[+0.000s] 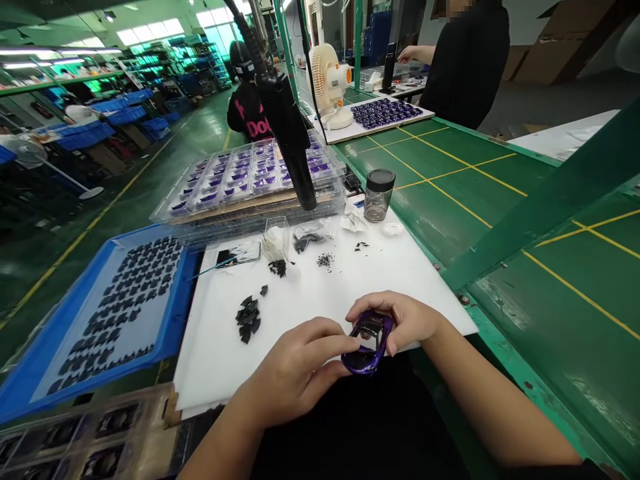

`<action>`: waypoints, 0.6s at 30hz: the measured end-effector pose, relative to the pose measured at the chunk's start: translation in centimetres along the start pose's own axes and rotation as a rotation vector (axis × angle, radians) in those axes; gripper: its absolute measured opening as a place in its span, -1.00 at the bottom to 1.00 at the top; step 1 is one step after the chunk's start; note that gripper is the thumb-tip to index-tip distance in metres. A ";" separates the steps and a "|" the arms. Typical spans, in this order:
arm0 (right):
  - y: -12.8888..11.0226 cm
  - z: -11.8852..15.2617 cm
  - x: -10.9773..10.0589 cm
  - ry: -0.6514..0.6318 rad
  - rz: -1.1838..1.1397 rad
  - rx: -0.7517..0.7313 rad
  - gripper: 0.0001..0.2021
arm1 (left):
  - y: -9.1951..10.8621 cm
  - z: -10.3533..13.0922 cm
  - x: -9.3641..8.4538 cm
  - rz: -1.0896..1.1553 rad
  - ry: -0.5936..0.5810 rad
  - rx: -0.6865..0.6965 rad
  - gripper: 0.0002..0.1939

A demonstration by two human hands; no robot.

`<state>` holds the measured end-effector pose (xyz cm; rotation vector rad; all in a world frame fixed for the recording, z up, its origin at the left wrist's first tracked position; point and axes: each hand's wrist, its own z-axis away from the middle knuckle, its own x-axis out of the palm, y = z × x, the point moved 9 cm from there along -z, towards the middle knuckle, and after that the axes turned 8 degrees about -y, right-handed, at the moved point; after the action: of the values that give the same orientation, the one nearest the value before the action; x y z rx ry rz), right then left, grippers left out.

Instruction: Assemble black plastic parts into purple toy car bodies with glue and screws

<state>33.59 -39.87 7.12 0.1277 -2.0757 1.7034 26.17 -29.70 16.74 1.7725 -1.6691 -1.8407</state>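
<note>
Between my two hands, over the near edge of the white board (310, 293), is a purple toy car body (364, 360) with window openings. My left hand (303, 363) grips its left side, the index finger resting by the opening and the thumb beneath. My right hand (407, 317) is closed around the far and right side. Left of my hands lies a pile of black plastic pieces (247, 319), with one loose piece (264, 290) above it. Farther off are small black parts (326, 260) and a cluster of black bits (278, 268).
A blue tray (167, 340) with rows of black parts stands at left. Stacked clear trays (250, 175) hold purple pieces. A black nozzle (300, 177) hangs above the board, near a dark-lidded jar (379, 195). A fan (327, 80) and a co-worker (467, 63) are farther back.
</note>
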 end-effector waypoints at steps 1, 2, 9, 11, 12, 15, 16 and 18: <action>-0.1 0.0 0.0 0.017 0.024 0.006 -0.32 | -0.1 0.2 -0.1 -0.008 0.013 0.008 -0.59; -0.2 0.1 -0.1 0.035 0.045 0.014 -0.32 | -0.2 0.4 -0.1 -0.016 0.025 0.014 -0.62; -1.3 0.2 0.4 0.138 0.240 0.091 -0.34 | -1.2 2.0 -0.4 -0.016 0.113 0.026 -0.59; -1.6 0.2 0.6 0.156 0.309 0.122 -0.34 | -1.5 2.5 -0.5 -0.016 0.136 0.031 -0.57; -1.7 0.1 0.7 0.165 0.341 0.130 -0.34 | -1.6 2.7 -0.5 -0.020 0.144 0.036 -0.56; -2.4 -0.1 1.0 0.184 0.446 0.130 -0.35 | -1.8 3.2 -0.6 -0.034 0.162 0.044 -0.56; -2.6 -0.2 1.1 0.189 0.480 0.127 -0.36 | -1.9 3.4 -0.6 -0.039 0.167 0.044 -0.56; -3.0 -0.3 1.3 0.192 0.542 0.116 -0.36 | -1.9 3.7 -0.7 -0.048 0.177 0.046 -0.57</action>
<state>33.54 -39.98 10.43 -0.5918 -1.9767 2.0423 24.74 -26.26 14.85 1.9463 -1.6289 -1.6211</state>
